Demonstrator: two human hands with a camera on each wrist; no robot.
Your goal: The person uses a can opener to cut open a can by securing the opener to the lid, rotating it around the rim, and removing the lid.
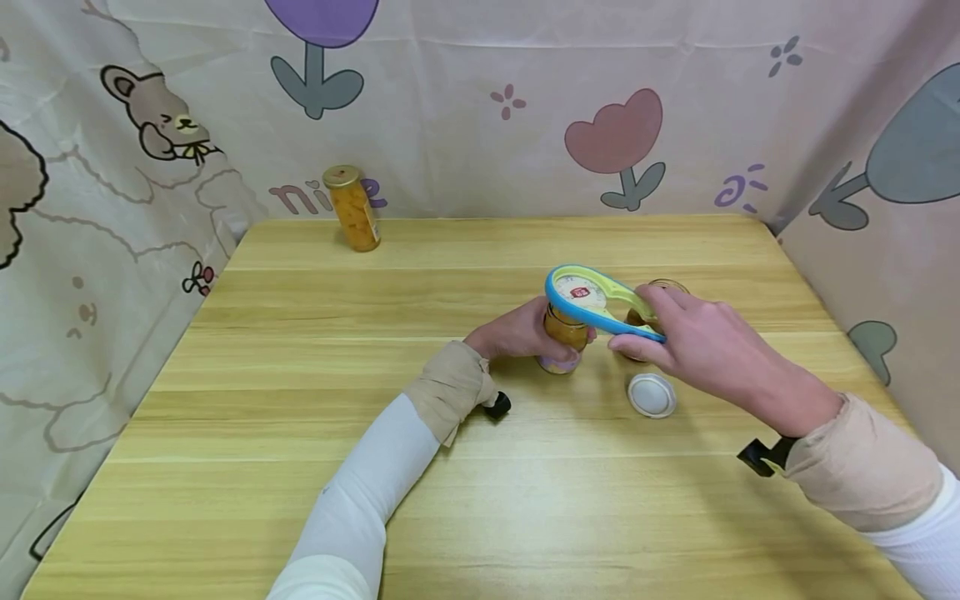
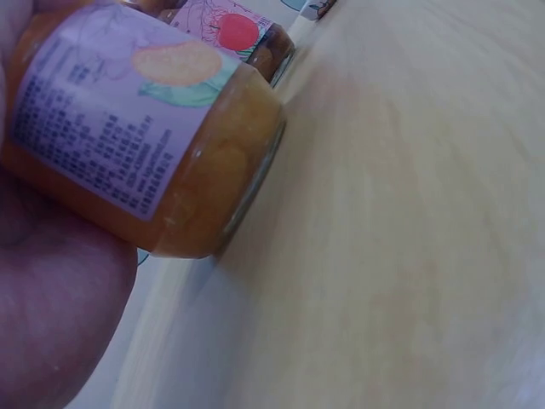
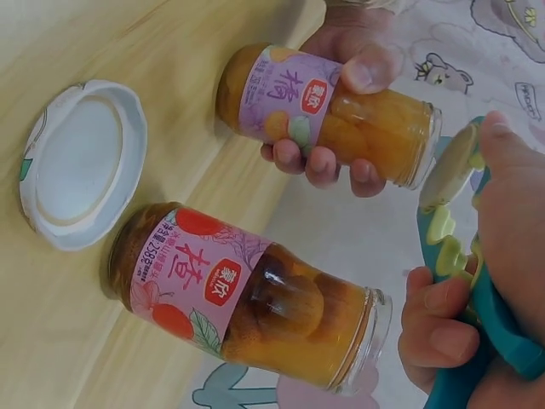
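Observation:
My left hand [image 1: 521, 333] grips a jar of orange fruit [image 3: 289, 111], with its fingers and thumb around the purple label. In the right wrist view the glass mouth of this jar shows bare. My right hand [image 1: 720, 346] holds a blue and green jar opener [image 1: 626, 327] by its handles. Within the opener's loop sits a pale lid [image 1: 581, 292], just off the jar's mouth. Next to them stands a lidless jar with a pink label [image 3: 200, 281], holding dark round fruit in amber liquid; the right hand partly covers it in the head view.
A loose white lid [image 1: 652, 395] lies inside up on the wooden table [image 1: 337, 467], in front of the pink-labelled jar. At the back left stands a taller capped jar of orange pieces [image 1: 354, 212]. A printed cloth [image 1: 450, 108] hangs behind the table.

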